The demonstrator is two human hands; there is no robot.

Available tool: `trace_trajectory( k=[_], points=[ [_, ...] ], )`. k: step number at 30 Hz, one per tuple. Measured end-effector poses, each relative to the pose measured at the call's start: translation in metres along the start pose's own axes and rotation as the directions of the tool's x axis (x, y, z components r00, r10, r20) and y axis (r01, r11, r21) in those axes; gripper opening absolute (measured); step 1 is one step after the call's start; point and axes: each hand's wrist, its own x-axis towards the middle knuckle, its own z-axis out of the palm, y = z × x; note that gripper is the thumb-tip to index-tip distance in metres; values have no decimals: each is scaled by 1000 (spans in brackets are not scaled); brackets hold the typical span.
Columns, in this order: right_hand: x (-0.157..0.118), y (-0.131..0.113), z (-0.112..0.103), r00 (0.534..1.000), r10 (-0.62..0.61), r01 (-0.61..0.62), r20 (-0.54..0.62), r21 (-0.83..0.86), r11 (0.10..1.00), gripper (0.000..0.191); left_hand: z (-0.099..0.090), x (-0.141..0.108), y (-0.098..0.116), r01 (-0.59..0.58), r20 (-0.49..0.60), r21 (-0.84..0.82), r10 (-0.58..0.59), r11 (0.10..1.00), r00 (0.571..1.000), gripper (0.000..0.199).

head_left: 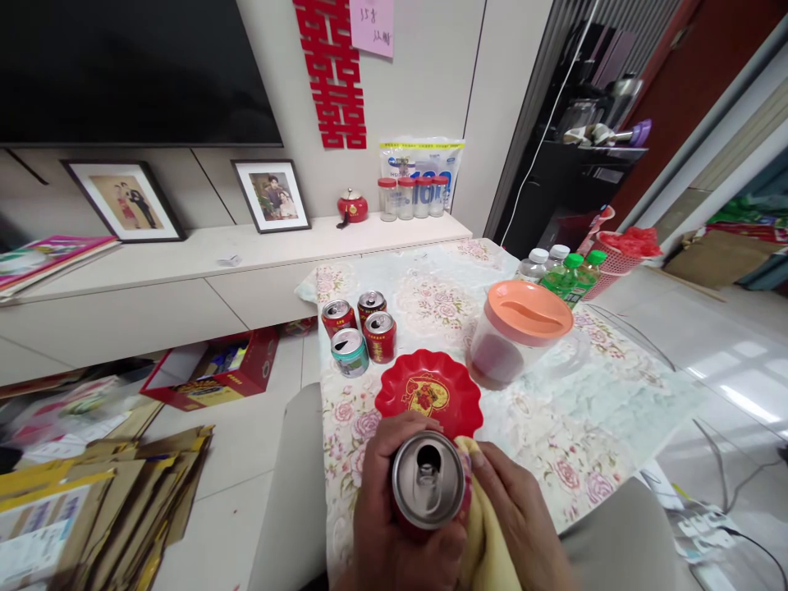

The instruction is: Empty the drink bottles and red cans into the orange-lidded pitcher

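My left hand [391, 501] is wrapped round an opened red drink can [429, 480], its top tilted up toward me. In my right hand [520, 509] is a yellow cloth [486, 525], pressed against the can's right side. Just beyond the can lies a red scalloped plate [394, 386] with a gold print in its middle. A group of opened cans stands to the left of the plate: a teal can [350, 355], a red can [380, 338] and others behind them.
Right of the plate stands a clear pitcher [498, 353] with an orange lid. Behind it are several bottles [572, 279] and a pink basket [612, 258]. A floral tablecloth [437, 300] covers the table. Flattened cardboard [141, 492] lies on the left floor; cables are at right.
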Motion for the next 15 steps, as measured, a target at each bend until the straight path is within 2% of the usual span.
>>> trace_trajectory(
  k=[3, 6, 10, 15],
  points=[
    [9, 0, 1, 994, 32, -23, 101, -88, 996, 62, -5, 6, -1, 24, -32, 30, -23, 999, 999, 64],
    [13, 4, 4, 989, 22, -4, 145, -120, 993, 62, -9, 10, -3, 33, -66, 65, -29, 997, 997, 63],
    [19, 5, 2, 993, -7, 20, 115, -115, 993, 53, -11, 12, -6, 33, -66, 88, -27, 996, 997, 59],
    [16, -7, -12, 998, -51, 53, 47, -56, 997, 52, -9, 8, -13, -20, -70, 119, 29, 993, 997, 51]
  ],
)
